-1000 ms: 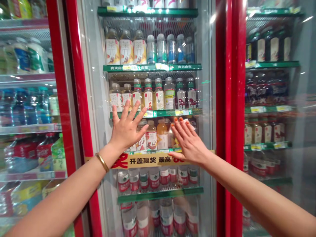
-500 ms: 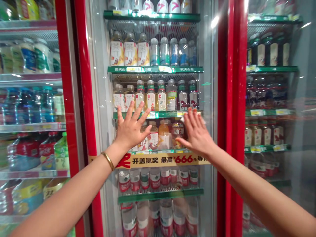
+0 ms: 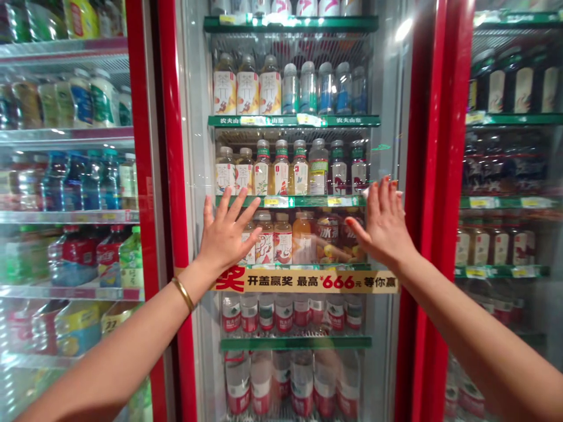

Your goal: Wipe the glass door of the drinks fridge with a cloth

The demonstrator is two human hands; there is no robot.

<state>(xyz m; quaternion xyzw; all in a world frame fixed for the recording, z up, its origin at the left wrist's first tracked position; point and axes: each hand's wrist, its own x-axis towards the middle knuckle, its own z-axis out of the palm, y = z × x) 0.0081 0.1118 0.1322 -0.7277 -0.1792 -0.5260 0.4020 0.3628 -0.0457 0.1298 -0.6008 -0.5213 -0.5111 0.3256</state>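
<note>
My left hand (image 3: 229,228), with a gold bangle (image 3: 183,294) on its wrist, lies spread against the glass door (image 3: 197,176) of a drinks cooler. Its palm faces the glass and nothing shows in it. Farther right, my right hand (image 3: 385,223) presses a white tissue (image 3: 366,192) to the same door, near its right side. Only small white edges stick out beside the fingers, which are straight and close together; the thumb stands apart. Between the hands, behind the glass, bottled drinks (image 3: 281,237) stand on a shelf.
A yellow printed strip (image 3: 308,282) crosses the door below the hands. Red frames (image 3: 176,176) border it on both sides. Green-edged shelves (image 3: 294,121) hold rows of bottles inside. Another cooler with bottles (image 3: 74,176) is at left, and more bottles (image 3: 497,240) show at right.
My right hand and the white tissue have slid right across the glass, widening the gap between my hands. My left hand stays spread on the door. The view has shifted slightly left.
</note>
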